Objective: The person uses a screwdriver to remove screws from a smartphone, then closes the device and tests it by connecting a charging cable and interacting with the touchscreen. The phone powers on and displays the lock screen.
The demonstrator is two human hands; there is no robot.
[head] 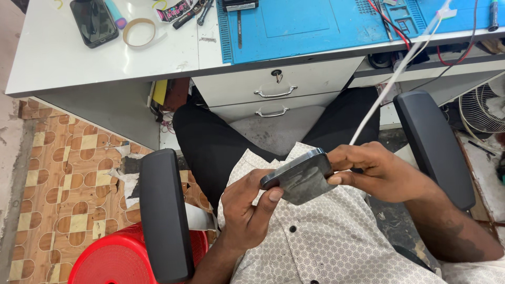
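Head view, seated at the bench. I held a dark smartphone (301,178) over my lap, between the two black chair armrests. My left hand (247,208) gripped its lower left end, thumb pressed across the near corner and fingers wrapped beneath. My right hand (376,171) closed on the opposite, right end, thumb along the edge; the two hands sat close together, each clamped on the same phone and not touching each other. The phone lay tilted, its back or face toward the camera; I could not tell which.

A white cable (392,79) ran from the region of my right hand up and to the right to the bench edge; whether its plug sat in the phone was hidden by my fingers.

On the white worktop (63,58) above lay a second phone (93,21) with a dark screen, a ring of tape (139,32) just beside it, and a blue work mat (315,23) to the right. Below the mat were two drawers with metal handles (275,93), the upper one with a key in its lock. A red plastic stool (113,257) stood on the patterned floor, partly behind the left armrest (163,210). The right armrest (434,142) stood beyond my right forearm, with a fan grille (484,108) near it.
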